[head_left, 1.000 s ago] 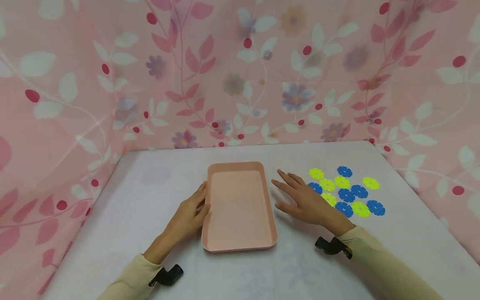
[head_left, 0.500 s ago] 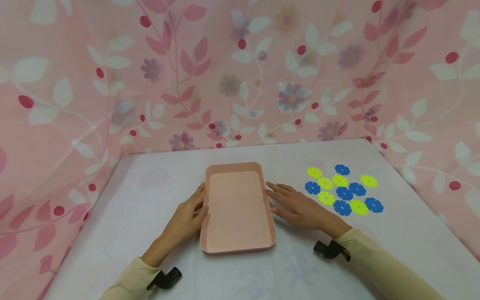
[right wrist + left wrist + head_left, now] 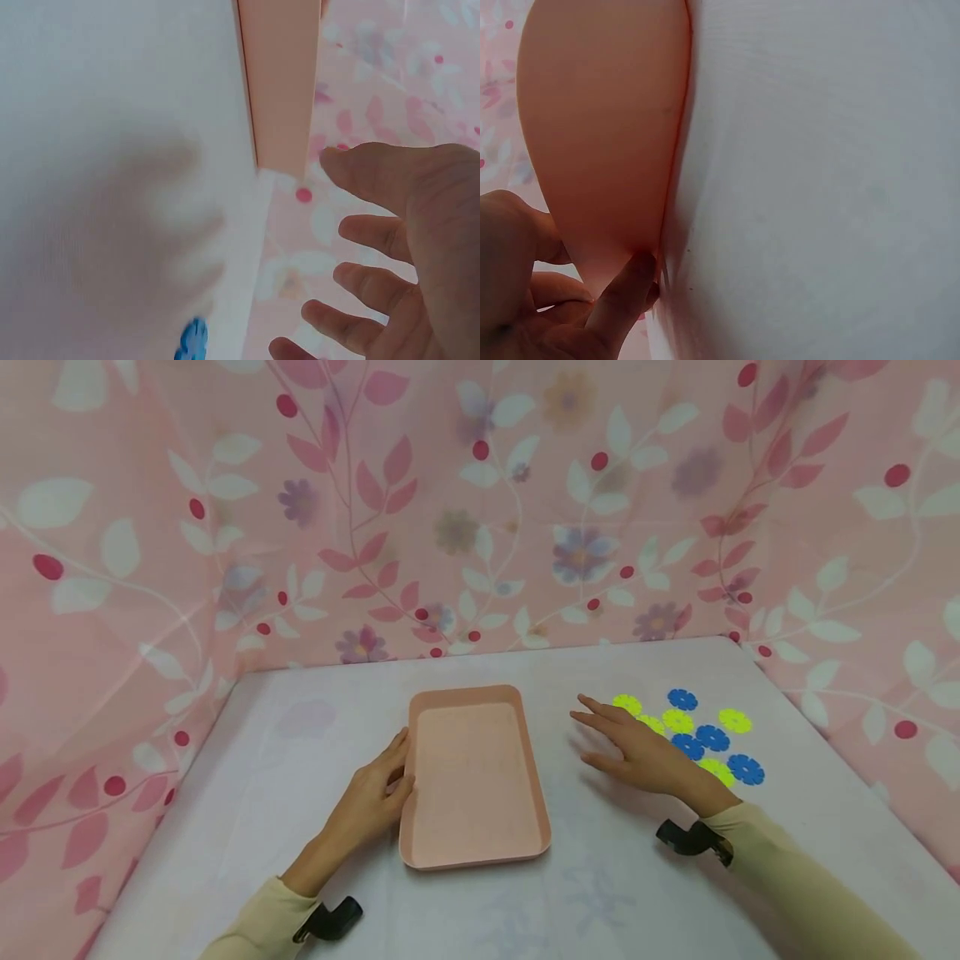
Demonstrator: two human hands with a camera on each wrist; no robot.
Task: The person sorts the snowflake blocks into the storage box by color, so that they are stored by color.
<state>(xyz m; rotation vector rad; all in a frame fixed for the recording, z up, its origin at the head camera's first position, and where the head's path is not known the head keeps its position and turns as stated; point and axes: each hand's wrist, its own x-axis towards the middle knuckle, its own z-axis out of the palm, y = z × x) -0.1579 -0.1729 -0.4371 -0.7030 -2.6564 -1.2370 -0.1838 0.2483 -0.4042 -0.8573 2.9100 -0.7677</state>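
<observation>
A shallow peach-pink rectangular tray [image 3: 474, 785] lies lengthwise on the white-covered table, with nothing in it. At its left side my left hand [image 3: 369, 795] holds the edge; in the left wrist view the thumb reaches over the rim and the fingers lie against the outer wall [image 3: 607, 112]. My right hand [image 3: 647, 755] hovers to the right of the tray, fingers spread and holding nothing. Just beyond and partly beneath it in the head view lie flat notched plastic discs, some blue [image 3: 746, 769], some yellow [image 3: 735, 720]. The right hand hides several of them.
The white tablecloth [image 3: 300, 760] shows to the left of the tray and in front of it. Pink floral curtains [image 3: 480, 527] enclose the table at the back and both sides. A black wrist camera [image 3: 693, 839] sits under each cuff.
My right hand came in to touch the tray's right edge, then drew back right and up over the discs. My left hand stays at the tray, which has hardly moved.
</observation>
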